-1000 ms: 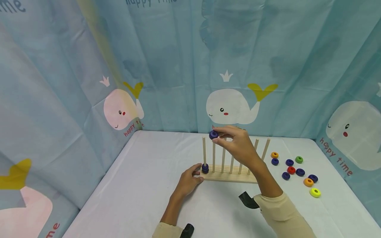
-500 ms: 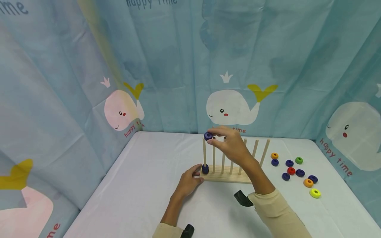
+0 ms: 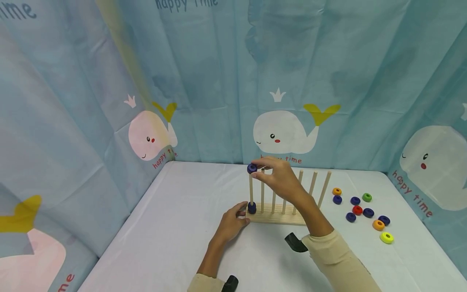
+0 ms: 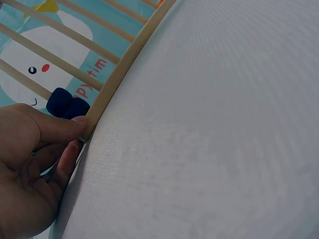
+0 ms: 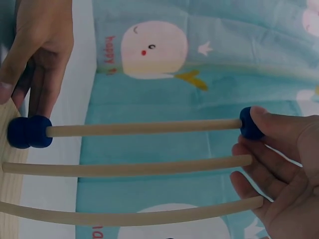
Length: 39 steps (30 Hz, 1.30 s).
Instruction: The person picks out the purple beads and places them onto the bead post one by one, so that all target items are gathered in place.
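Observation:
A wooden peg stand (image 3: 279, 219) with a row of upright pegs rests on the white table. My left hand (image 3: 230, 224) grips the left end of its base, thumb on the near edge (image 4: 79, 119). Two dark blue beads (image 5: 30, 132) sit stacked at the bottom of the leftmost peg (image 3: 251, 190). Between thumb and fingertips, my right hand (image 3: 280, 178) pinches another blue bead (image 3: 251, 168) at the top of that same peg. In the right wrist view this bead meets the peg's tip; how far it has slid on is hard to tell.
To the right of the stand lie several loose beads: blue ones (image 3: 368, 213), a red one (image 3: 357, 210), a green one (image 3: 367, 197), orange ones (image 3: 378, 225) and a yellow one (image 3: 386, 237). A blue whale-print curtain (image 3: 204, 134) hangs behind the table (image 3: 164, 227).
My right hand has carried the blue bead leftward, from near the second peg's top to the tip of the leftmost peg. The left hand stays at the base.

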Available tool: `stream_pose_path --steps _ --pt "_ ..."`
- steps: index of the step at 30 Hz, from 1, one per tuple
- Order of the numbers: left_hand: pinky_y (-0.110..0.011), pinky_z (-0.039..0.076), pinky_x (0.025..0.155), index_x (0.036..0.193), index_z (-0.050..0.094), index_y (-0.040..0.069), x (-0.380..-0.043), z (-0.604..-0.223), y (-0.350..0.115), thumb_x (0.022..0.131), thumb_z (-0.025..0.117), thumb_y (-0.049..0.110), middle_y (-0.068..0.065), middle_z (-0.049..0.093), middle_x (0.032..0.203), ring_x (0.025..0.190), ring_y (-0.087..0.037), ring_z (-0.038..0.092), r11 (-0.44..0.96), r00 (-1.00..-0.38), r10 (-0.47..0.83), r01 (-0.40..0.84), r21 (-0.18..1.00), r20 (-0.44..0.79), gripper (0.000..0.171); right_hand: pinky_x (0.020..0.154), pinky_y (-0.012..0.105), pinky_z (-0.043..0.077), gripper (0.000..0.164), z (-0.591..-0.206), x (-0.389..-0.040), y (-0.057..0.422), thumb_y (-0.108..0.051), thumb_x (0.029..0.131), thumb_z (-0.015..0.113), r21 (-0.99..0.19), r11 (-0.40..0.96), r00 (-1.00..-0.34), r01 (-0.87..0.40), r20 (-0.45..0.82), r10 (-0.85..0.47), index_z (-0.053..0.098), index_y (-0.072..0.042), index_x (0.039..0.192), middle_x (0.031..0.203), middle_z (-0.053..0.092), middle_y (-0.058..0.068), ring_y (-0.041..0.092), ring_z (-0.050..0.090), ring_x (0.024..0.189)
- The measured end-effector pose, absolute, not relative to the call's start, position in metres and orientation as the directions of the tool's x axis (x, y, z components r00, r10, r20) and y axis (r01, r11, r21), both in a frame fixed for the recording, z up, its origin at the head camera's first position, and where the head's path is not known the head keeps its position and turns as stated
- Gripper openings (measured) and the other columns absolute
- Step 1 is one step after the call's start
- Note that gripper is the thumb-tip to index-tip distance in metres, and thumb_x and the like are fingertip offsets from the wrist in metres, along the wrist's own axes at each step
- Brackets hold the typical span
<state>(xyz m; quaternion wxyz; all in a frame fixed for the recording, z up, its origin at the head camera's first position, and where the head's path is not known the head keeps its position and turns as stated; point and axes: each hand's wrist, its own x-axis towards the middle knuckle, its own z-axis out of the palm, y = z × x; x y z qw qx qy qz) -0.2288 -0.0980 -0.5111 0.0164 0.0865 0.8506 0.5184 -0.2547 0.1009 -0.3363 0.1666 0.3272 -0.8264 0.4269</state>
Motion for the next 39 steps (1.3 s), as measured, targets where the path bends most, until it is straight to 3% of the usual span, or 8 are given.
stream_pose_path --steps 11,27,39 --pt "-0.053 0.041 0.097 0.142 0.05 0.016 -0.228 -0.511 -0.098 0.087 0.069 0.012 -0.004 0.065 0.117 0.11 -0.022 0.059 0.453 -0.984 0.165 0.132 0.882 0.063 0.058 0.083 0.038 0.053 0.034 -0.336 -0.259 0.096 -0.018 0.086 0.076 -0.602 0.433 -0.742 -0.671 0.545 -0.392 0.069 -0.008 0.117 0.106 0.068 -0.001 0.013 0.064 0.098" --pt "-0.051 0.04 0.099 0.142 0.051 0.018 -0.23 -0.513 -0.097 0.086 0.071 0.013 -0.004 0.065 0.117 0.109 -0.02 0.059 0.448 -0.985 0.165 0.128 0.885 0.059 0.059 0.089 0.039 0.05 0.034 -0.337 -0.253 0.103 -0.019 0.087 0.075 -0.58 0.449 -0.732 -0.68 0.569 -0.374 0.068 -0.01 0.119 0.116 0.067 0.001 0.015 0.062 0.104" --pt "-0.05 0.04 0.098 0.142 0.05 0.018 -0.229 -0.511 -0.098 0.087 0.071 0.013 -0.004 0.064 0.118 0.11 -0.02 0.058 0.455 -0.985 0.162 0.13 0.881 0.061 0.059 0.083 0.038 0.05 0.034 -0.331 -0.244 0.121 -0.023 0.087 0.075 -0.55 0.44 -0.696 -0.71 0.643 -0.32 0.068 -0.017 0.12 0.116 0.067 -0.002 0.015 0.062 0.102"
